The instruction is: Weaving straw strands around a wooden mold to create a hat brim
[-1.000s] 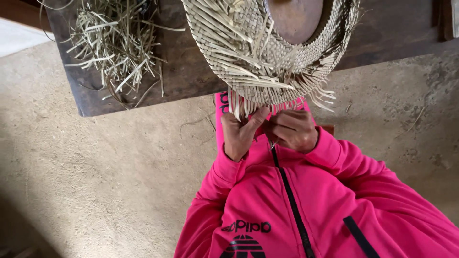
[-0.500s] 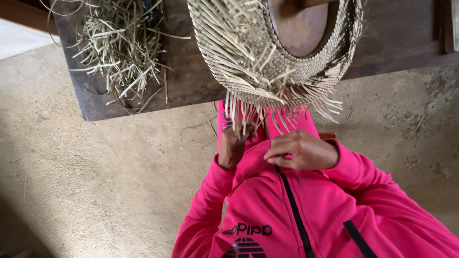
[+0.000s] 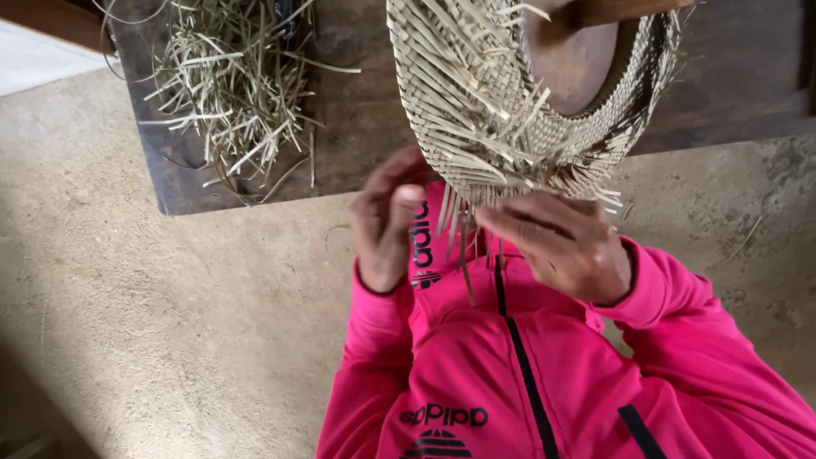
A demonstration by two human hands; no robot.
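Observation:
A half-woven straw hat (image 3: 476, 110) sits over a round wooden mould (image 3: 574, 64) at the edge of a dark wooden table (image 3: 357, 102). Loose straw ends (image 3: 463, 229) hang down from its near rim. My left hand (image 3: 387, 225) is curled against the rim's left side, fingertips on the weave. From the right, my right hand (image 3: 565, 246) reaches in and pinches the hanging strands between thumb and fingers. Both arms are in pink sleeves, and my pink zipped jacket (image 3: 510, 374) fills the lower part of the view.
A heap of loose straw cuttings (image 3: 229, 85) lies on the table's left end. Below the table is a rough earthen floor (image 3: 170, 323). The table's front edge runs just above my hands.
Both hands have come up from my chest to the hat's rim and spread apart. The left now rests on the weave, and the right holds the hanging strands.

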